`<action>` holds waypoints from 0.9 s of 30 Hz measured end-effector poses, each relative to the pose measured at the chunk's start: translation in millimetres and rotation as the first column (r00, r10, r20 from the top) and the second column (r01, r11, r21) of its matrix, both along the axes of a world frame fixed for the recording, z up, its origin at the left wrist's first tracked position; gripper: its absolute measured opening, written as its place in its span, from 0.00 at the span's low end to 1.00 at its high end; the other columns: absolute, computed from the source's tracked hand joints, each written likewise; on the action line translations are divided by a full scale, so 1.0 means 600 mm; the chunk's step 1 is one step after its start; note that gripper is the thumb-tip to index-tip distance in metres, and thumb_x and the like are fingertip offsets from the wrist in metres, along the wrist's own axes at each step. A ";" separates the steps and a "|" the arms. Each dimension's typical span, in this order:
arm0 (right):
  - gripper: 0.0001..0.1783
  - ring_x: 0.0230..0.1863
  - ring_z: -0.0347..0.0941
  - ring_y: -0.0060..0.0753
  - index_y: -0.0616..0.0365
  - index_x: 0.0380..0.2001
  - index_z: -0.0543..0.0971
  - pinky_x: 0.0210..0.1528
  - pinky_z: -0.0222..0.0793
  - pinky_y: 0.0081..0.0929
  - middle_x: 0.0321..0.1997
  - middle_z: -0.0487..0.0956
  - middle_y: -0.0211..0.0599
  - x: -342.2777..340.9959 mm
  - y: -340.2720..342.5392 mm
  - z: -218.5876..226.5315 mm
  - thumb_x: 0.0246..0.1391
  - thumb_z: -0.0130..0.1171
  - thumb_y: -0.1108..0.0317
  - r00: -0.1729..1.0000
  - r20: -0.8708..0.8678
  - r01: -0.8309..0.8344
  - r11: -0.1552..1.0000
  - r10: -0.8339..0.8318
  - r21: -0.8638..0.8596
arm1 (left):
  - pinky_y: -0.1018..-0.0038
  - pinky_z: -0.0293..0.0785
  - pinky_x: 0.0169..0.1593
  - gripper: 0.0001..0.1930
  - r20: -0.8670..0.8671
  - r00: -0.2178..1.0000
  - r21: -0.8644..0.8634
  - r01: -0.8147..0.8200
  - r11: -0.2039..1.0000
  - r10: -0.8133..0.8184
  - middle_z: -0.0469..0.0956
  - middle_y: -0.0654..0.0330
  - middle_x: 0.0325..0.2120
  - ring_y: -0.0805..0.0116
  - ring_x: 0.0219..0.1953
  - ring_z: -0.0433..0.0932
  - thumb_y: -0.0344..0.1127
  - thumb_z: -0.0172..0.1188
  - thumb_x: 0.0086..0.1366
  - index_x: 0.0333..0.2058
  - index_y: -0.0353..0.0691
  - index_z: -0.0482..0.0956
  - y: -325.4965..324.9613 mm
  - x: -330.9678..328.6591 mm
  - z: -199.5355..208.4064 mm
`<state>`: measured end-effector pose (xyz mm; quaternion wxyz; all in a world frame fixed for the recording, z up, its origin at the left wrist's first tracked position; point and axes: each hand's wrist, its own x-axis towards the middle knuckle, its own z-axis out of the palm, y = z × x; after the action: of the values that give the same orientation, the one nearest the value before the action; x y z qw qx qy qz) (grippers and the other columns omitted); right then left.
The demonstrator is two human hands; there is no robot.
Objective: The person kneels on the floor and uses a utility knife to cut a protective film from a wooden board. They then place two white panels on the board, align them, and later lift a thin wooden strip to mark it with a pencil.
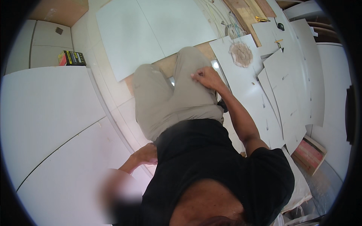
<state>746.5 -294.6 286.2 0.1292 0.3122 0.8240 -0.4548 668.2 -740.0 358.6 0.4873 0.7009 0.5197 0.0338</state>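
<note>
My right hand [208, 78] rests over my right thigh, on the beige trousers [188, 94]. Its fingers are curled in, and whether anything sits inside them is hidden. Down at my left hip is my left hand [147, 153], against the edge of my black shirt [196, 143]; its fingertips are out of sight behind the cloth. Before my knees lie large pale panels [158, 30]. To the right, near my right hand, is a white board [241, 79] with a rough, round tan patch [240, 54] on it.
White cabinet-like surfaces [52, 98] fill the left, with a black and yellow box [73, 58] at their far end. Several overlapping white panels [290, 94] lie right. Beyond are loose cables [230, 28], wooden planks [245, 19], a yellow cutter [262, 19] and a tape measure [280, 26].
</note>
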 end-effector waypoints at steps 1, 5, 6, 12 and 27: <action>0.22 0.35 0.86 0.37 0.55 0.33 0.91 0.43 0.79 0.37 0.30 0.89 0.36 0.000 0.000 -0.002 0.64 0.65 0.46 1.000 -0.004 0.005 1.000 -0.005 -0.003 | 0.54 0.82 0.46 0.13 -0.002 1.000 -0.025 -0.006 1.000 0.006 0.85 0.57 0.41 0.49 0.45 0.85 0.43 0.72 0.56 0.39 0.48 0.86 0.007 -0.002 0.007; 0.22 0.35 0.86 0.37 0.55 0.33 0.91 0.44 0.79 0.37 0.30 0.89 0.35 0.004 0.001 -0.007 0.64 0.65 0.46 0.999 -0.040 -0.006 1.000 0.006 -0.006 | 0.54 0.82 0.47 0.15 -0.052 0.998 -0.112 0.014 0.994 -0.020 0.85 0.57 0.42 0.49 0.47 0.85 0.43 0.71 0.57 0.42 0.49 0.85 0.010 0.006 0.008; 0.22 0.35 0.86 0.37 0.55 0.32 0.91 0.44 0.78 0.37 0.30 0.89 0.35 0.004 0.002 -0.007 0.64 0.65 0.46 0.998 -0.054 -0.016 1.000 0.016 -0.004 | 0.53 0.82 0.47 0.15 -0.019 0.999 -0.044 -0.027 0.999 0.026 0.85 0.57 0.43 0.48 0.47 0.85 0.43 0.71 0.57 0.44 0.49 0.85 -0.004 0.009 -0.006; 0.23 0.33 0.84 0.36 0.55 0.31 0.90 0.42 0.77 0.36 0.29 0.88 0.35 0.001 0.000 0.007 0.64 0.65 0.46 0.999 0.032 -0.026 0.999 0.025 0.035 | 0.53 0.83 0.49 0.20 0.039 0.989 0.067 -0.142 0.988 0.139 0.85 0.54 0.45 0.46 0.48 0.85 0.41 0.71 0.56 0.49 0.49 0.85 -0.020 0.018 -0.021; 0.17 0.33 0.84 0.32 0.58 0.42 0.89 0.40 0.78 0.33 0.29 0.87 0.38 -0.044 0.211 -0.140 0.62 0.69 0.54 0.918 -0.194 0.358 0.933 -0.347 0.027 | 0.51 0.83 0.47 0.16 0.025 0.964 0.011 -0.267 0.964 0.266 0.84 0.53 0.33 0.45 0.41 0.85 0.41 0.72 0.56 0.41 0.44 0.84 -0.009 0.021 -0.013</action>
<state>720.4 -167.8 202.5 -0.0422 0.4154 0.7764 -0.4721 680.9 -745.7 350.8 0.4794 0.6277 0.6032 0.1109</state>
